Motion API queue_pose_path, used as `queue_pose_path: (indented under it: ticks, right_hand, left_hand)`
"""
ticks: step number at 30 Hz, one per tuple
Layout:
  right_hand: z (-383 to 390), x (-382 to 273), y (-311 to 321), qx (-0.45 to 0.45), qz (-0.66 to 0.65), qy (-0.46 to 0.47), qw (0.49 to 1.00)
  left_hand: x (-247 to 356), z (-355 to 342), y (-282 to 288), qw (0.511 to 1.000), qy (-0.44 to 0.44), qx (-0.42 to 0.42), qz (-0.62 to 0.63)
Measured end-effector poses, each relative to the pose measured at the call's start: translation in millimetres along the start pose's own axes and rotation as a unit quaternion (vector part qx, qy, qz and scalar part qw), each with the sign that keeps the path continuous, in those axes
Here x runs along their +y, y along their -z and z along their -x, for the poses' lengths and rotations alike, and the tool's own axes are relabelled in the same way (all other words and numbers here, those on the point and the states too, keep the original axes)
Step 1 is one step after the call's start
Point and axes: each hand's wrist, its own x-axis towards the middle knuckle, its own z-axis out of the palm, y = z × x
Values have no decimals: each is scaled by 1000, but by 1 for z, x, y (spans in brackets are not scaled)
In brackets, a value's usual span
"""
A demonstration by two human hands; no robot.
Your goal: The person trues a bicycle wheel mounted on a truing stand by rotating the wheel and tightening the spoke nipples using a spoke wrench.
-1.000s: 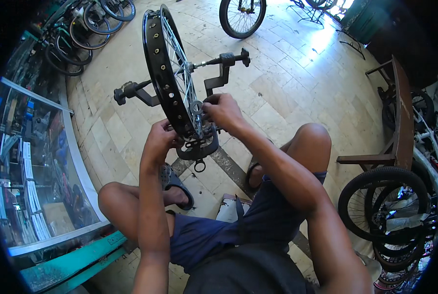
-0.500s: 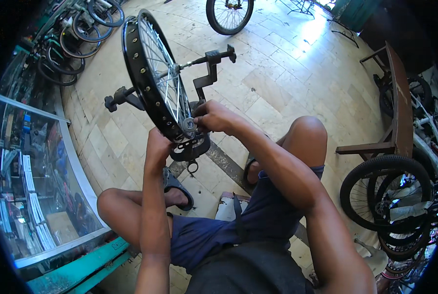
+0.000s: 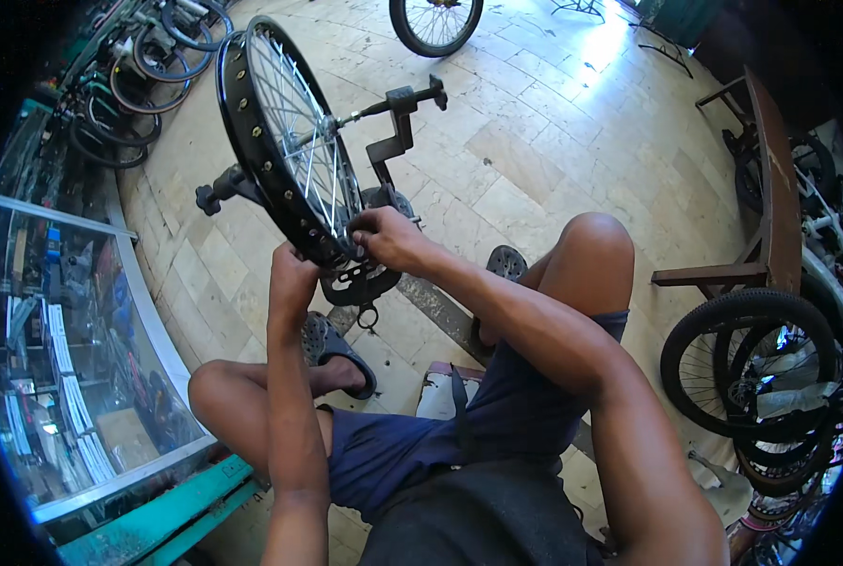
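The fingers [image 3: 361, 229] of the right hand [image 3: 388, 241] are what I watch most closely over my feed: they are curled together at the spokes on the near, lower end of the wheel [image 3: 262, 156], and whatever sits between their tips is too hidden for me to name. The left hand [image 3: 294, 280] is at the same end, on the other side; its fingers fold in behind the black rim, so I cannot tell whether they grip it or only touch it.

From where I sit, the wheel stands in front of the person, its top leaning to the left. It has no tyre; brass-coloured bits dot its outer face, and silver spokes run to the hub [image 3: 325, 128]. A black stand [image 3: 389, 149] carries it, one arm on each side, and a small ring [image 3: 368, 316] hangs below the stand's near end.

I see the person seated low, knees apart, in navy shorts [image 3: 398, 448]. Pale tiles [image 3: 535, 179] cover the floor. A glass case [image 3: 162, 316] is on my left, and on my right a brown wooden bench [image 3: 778, 203] stands behind a tyred wheel [image 3: 673, 368].
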Motion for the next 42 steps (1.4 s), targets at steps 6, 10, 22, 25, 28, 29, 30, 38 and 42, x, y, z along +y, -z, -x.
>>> queue_pose_path:
  ticks: [6, 10, 22, 25, 28, 29, 30, 38, 42]
  right_hand:
    - [15, -20, -20, 107, 92, -17, 990]
    - [13, -25, -22, 136, 102, -2, 985]
    - [-2, -12, 13, -46, -87, -68, 993]
    - [1, -11, 13, -41, -86, -63, 993]
    - [3, -12, 10, -35, -93, -63, 993]
    - [4, -12, 9, -30, -102, -66, 992]
    - [5, -13, 8, -24, -111, -69, 991]
    - [8, -18, 13, -37, 10, -36, 999]
    - [2, -13, 18, -41, 32, -12, 999]
  left_hand:
    - [0, -1, 1, 999, -1, 7, -42]
    - [4, 7, -5, 995, 15, -5, 96]
    - [-27, -6, -5, 993, 22, -17, 113]
    - [-24, -6, -10, 994, 11, -19, 110]
    - [-23, -4, -10, 994, 6, -15, 111]
    - [-22, -4, -10, 994, 7, -12, 111]
    - [-21, -4, -10, 994, 7, -9, 112]
    - [-30, -4, -15, 994, -44, 16, 97]
    - [-32, -5, -15, 993, -30, -2, 117]
